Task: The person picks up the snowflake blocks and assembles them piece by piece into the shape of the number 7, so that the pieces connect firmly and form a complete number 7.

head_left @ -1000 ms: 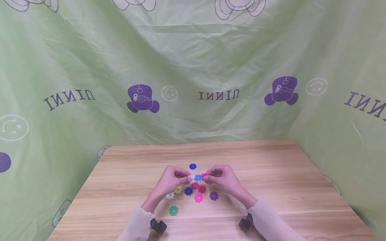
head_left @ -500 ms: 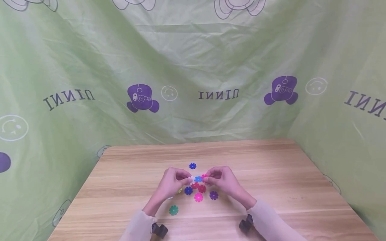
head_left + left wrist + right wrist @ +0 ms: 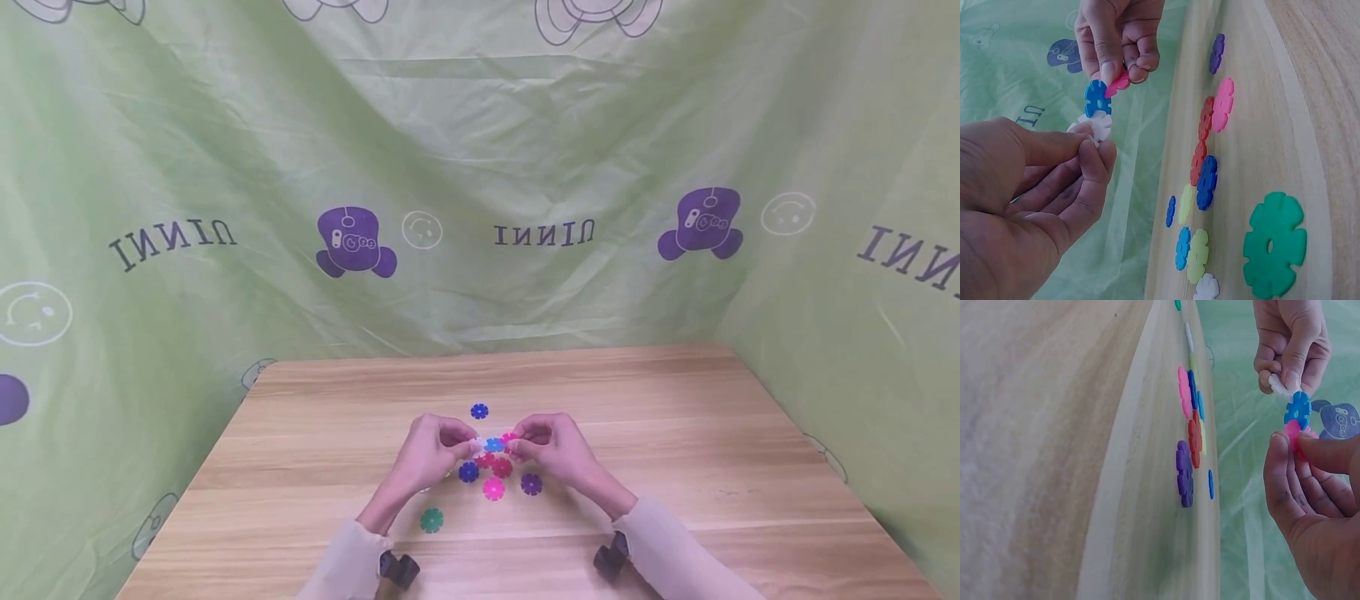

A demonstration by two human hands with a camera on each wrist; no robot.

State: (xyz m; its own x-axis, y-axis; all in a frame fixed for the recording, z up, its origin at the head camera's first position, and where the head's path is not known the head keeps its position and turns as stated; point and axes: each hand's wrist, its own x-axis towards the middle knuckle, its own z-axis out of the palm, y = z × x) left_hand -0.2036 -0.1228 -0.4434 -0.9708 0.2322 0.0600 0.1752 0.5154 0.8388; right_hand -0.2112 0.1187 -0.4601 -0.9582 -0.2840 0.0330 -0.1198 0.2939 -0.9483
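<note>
Between both hands, raised over the table, runs a short row of notched plastic snowflake discs. My left hand (image 3: 431, 454) pinches the white disc (image 3: 1102, 127) between thumb and fingers. The pink disc (image 3: 1293, 430) at the other end is pinched by my right hand (image 3: 561, 450). A light blue disc (image 3: 1097, 99) sits in the middle, edge to edge with both. Fingertips cover part of the white and pink discs. Just below the hands, red discs (image 3: 502, 467), a dark blue disc (image 3: 468, 472) and a bright pink disc (image 3: 493, 489) lie flat.
Loose discs surround the hands on the wooden table (image 3: 675, 433): green (image 3: 432, 521) at the front left, purple (image 3: 531, 484) to the right, dark blue (image 3: 479, 411) behind. Yellow discs (image 3: 1198, 256) lie under the left hand. A green printed curtain (image 3: 465, 317) encloses the table.
The left hand has shifted slightly right and now covers most of the yellow and white discs on the table beneath it. Both hands keep their pinch; the right has hardly moved.
</note>
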